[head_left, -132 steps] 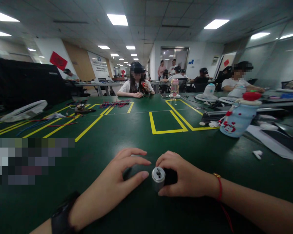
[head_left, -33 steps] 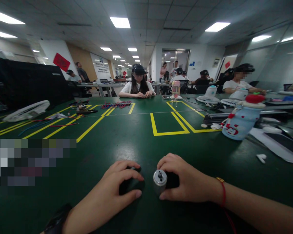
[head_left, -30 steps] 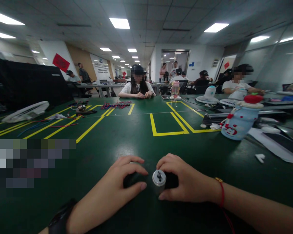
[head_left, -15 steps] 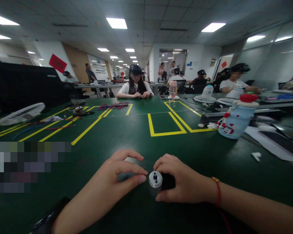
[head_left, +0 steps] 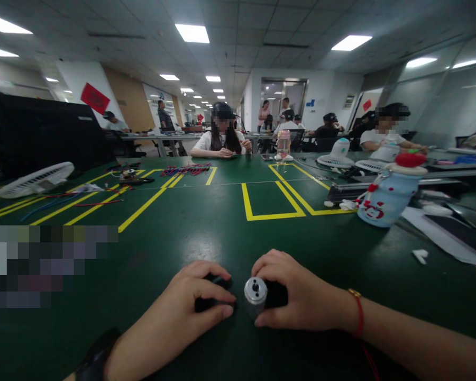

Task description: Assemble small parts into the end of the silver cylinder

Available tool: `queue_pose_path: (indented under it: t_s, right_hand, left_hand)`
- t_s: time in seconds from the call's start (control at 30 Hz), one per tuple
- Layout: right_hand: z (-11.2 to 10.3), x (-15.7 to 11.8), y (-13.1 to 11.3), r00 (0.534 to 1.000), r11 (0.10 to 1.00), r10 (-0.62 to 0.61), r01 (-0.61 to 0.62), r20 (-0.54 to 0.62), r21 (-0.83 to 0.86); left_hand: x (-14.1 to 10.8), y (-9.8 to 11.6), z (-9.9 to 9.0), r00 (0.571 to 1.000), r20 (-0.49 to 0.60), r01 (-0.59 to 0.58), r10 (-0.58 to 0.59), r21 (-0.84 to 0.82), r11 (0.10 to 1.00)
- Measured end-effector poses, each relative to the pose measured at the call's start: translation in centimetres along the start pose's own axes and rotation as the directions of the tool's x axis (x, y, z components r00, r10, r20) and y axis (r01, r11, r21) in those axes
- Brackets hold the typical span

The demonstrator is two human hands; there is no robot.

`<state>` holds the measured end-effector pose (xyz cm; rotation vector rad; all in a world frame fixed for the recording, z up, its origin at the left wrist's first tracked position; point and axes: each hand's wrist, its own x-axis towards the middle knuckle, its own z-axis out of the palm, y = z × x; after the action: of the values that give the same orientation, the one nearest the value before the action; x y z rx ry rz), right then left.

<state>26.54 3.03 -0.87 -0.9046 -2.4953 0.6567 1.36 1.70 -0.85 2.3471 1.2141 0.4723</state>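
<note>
A small silver cylinder that looks like an electric motor (head_left: 255, 296) stands upright near the front of the green table (head_left: 174, 243). Two dark holes and a dark centre show on its top face. My right hand (head_left: 289, 293) curls around its right side, fingertips behind and thumb in front, gripping it. To the left, my left hand (head_left: 194, 299) rests low over the table with fingers curved and thumb apart. A gap separates those fingertips from the motor, and nothing is between them.
Yellow tape (head_left: 275, 216) marks the table ahead. A light-blue bottle (head_left: 392, 196) and a white earbud-like piece (head_left: 420, 256) lie to the right. At the left are a white fan part (head_left: 35, 181) and wires (head_left: 188, 169). A person (head_left: 222, 135) sits opposite.
My left hand has drawn slightly away from the motor and lowered, widening the gap. My right hand keeps its hold. The person opposite has raised one hand.
</note>
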Motion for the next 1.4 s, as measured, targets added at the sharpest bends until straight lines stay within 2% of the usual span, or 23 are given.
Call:
queue_pose_path:
  t_s: [0.27,0.37,0.57,0.7,0.87,1.07,1.2,1.4]
  right_hand:
    - [-0.1,0.0,0.2,1.0,1.0,-0.005,0.005,-0.001,-0.005]
    - [-0.1,0.0,0.2,1.0,1.0,-0.003,0.003,-0.001,0.001]
    - [0.0,-0.1,0.1,1.0,1.0,-0.005,0.005,-0.002,0.005]
    - [0.0,0.0,0.1,1.0,1.0,-0.014,0.014,0.001,0.005]
    - [0.0,0.1,0.1,1.0,1.0,-0.009,0.009,-0.01,-0.001]
    - [-0.1,0.1,0.2,1.0,1.0,-0.004,0.004,0.006,0.006]
    - [0.0,0.1,0.3,1.0,1.0,-0.005,0.005,0.001,-0.003]
    - [0.1,0.1,0.3,1.0,1.0,-0.008,0.008,0.005,-0.011]
  left_hand:
    - [-1.4,-1.3,-0.8,0.995,0.016,0.102,-0.102,-0.065,0.993]
    - [-2.5,-2.1,-0.6,0.989,0.013,0.148,-0.148,-0.011,0.989]
    - [-3.4,-2.3,-0.3,0.991,0.036,0.124,-0.129,0.125,0.984]
    - [-2.7,-1.7,-0.2,0.995,0.001,0.099,-0.1,0.092,0.991]
    - [-1.1,-0.5,0.2,1.0,-0.027,0.012,-0.011,0.011,1.0]
    - [1.0,1.8,-1.3,0.992,-0.123,0.002,-0.019,-0.135,0.991]
    - [1.7,3.1,-1.9,0.985,-0.167,-0.075,0.054,-0.125,0.989]
    - [2.1,3.8,-1.6,0.975,-0.179,-0.143,0.131,-0.059,0.988]
